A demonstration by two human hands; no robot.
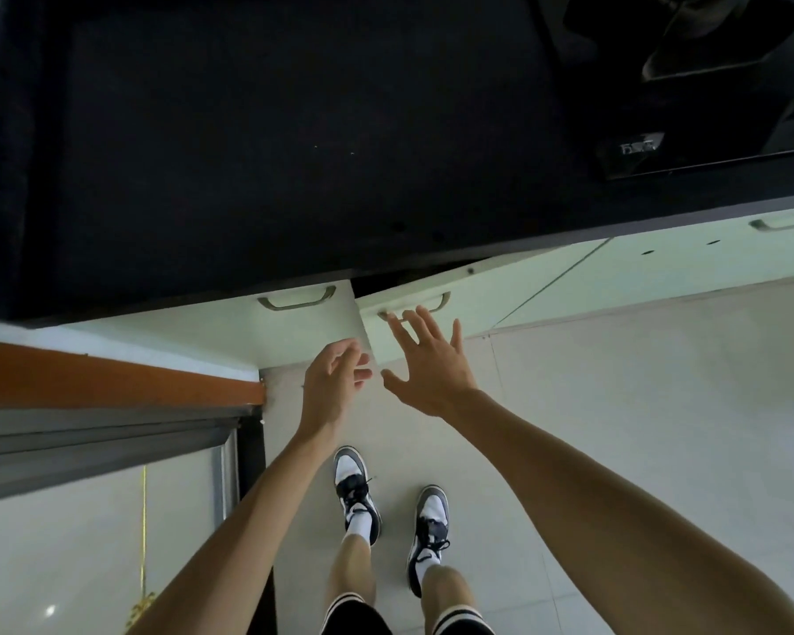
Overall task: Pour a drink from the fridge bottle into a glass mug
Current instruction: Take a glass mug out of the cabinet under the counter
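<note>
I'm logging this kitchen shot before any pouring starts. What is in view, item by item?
countertop: one, black, across the top
cooktop: one, glossy black, on the countertop at the top right
cabinet doors: three, pale green-white, below the countertop; the middle one stands ajar
handles: three, dull metal, one on each door
floor: pale tiles, lower half
wooden strip: one, orange-brown, at the left
bottle, mug: none in view
shoes: two, grey, white and black, on the floor
shorts: black with white stripes, bottom edge
left hand: loosely curled, holding nothing, in front of the doors
right hand: fingers spread, at the ajar door's handle
</note>
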